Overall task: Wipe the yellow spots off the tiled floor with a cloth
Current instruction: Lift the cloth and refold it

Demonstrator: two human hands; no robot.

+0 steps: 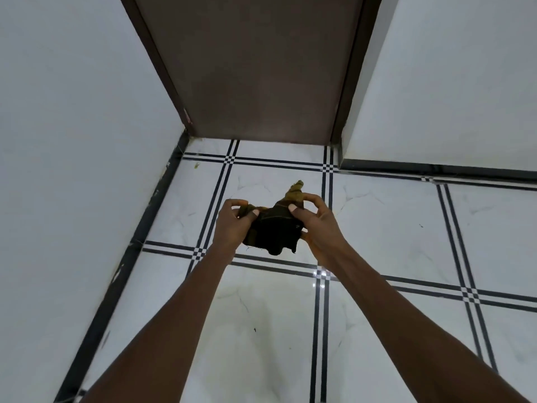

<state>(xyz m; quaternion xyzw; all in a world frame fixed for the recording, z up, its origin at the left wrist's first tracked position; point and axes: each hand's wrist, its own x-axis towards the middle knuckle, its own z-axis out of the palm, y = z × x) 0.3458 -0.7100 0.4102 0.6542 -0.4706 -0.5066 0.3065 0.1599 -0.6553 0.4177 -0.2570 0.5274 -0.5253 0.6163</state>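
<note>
dark cloth point(274, 228), yellowish at its upper tip, hangs bunched above the tiled floor point(392, 228). left hand point(232, 225) and right hand point(319, 225) each pinch it between thumb and curled fingers.

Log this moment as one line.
left hand: grips cloth | right hand: pinches cloth | cloth: bunched, above tiled floor | wiping: not underway

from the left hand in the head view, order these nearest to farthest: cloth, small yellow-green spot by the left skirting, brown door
1. cloth: in the grip of the left hand, with the right hand holding its other end.
2. yellow-green spot: on the floor tile up and left, beside the black skirting.
3. brown door: beyond the tiles, straight ahead.
</note>
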